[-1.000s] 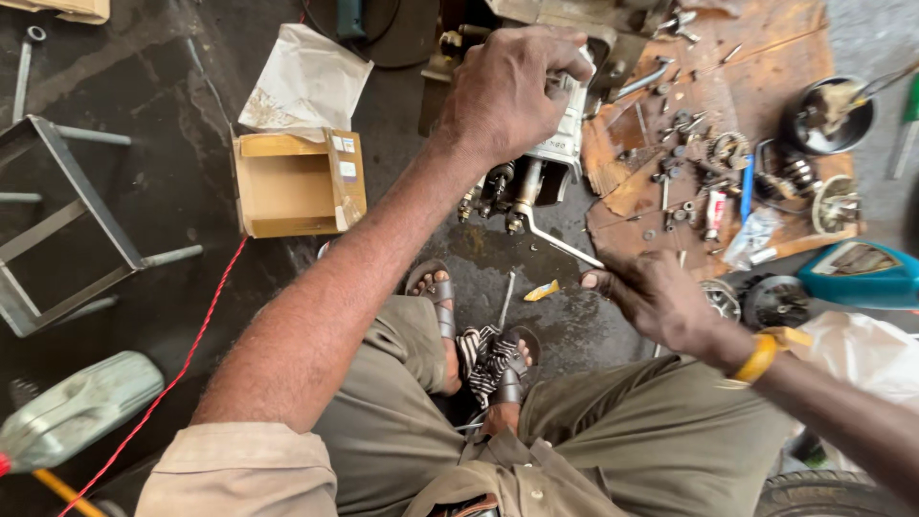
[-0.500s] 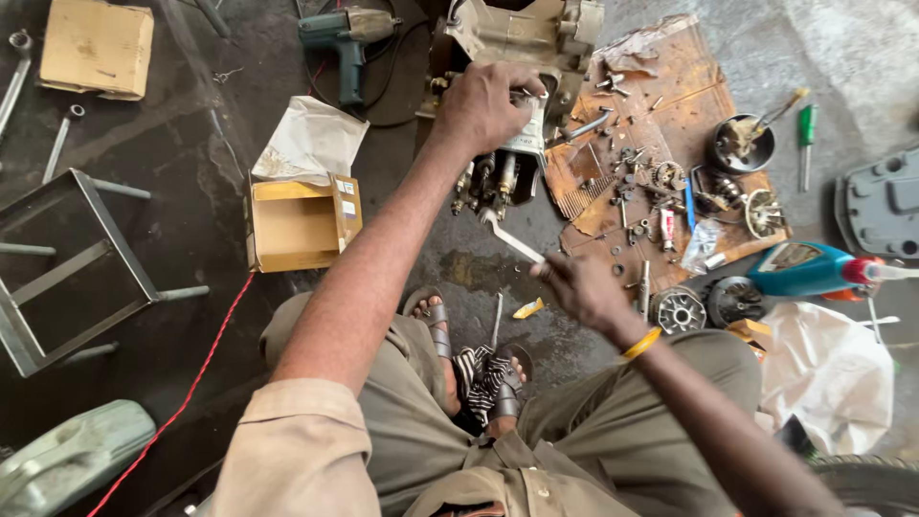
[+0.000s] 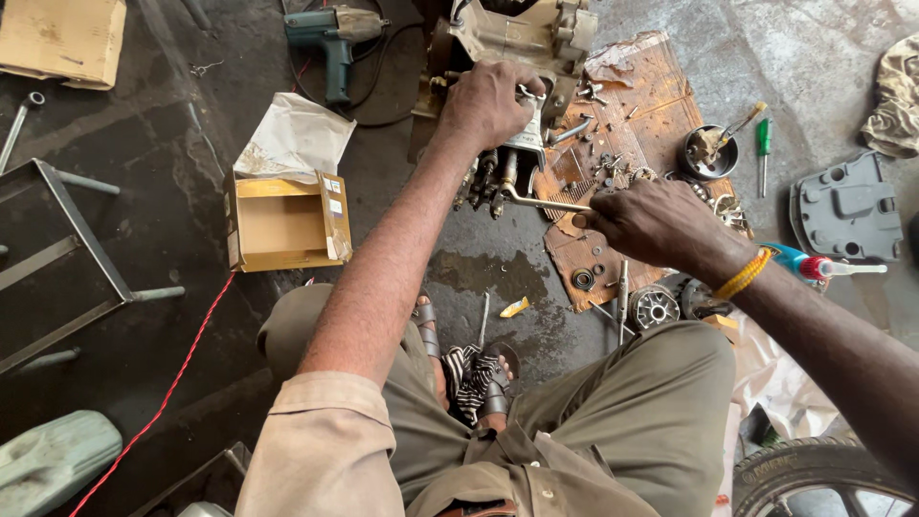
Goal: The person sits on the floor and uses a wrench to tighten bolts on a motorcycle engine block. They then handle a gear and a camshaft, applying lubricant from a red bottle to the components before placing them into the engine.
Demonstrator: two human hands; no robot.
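Seen from above, a person squats on a dark, oil-stained concrete floor (image 3: 144,249) working on a small engine (image 3: 512,57) that stands just ahead of their sandalled feet. The left hand (image 3: 488,103) is closed over the top of the engine's metal casing, pressing down to steady it. The right hand (image 3: 651,222), with an orange band at the wrist, is wrapped around the end of a bent metal wrench handle (image 3: 541,201) whose far end meets the lower part of the engine. To the right of the engine lies a sheet of brown cardboard (image 3: 661,105) scattered with bolts, bearings and small parts, and a metal bowl (image 3: 710,153) with a brush in it sits at its right edge. An open cardboard box (image 3: 285,222) lies to the left, and a green power drill (image 3: 330,33) rests at the top. Judging from this, the turn would go best with the left hand bearing down firmly so the engine cannot rock, and the right hand pulling steadily, keeping the tool square on its fastener to avoid slipping.
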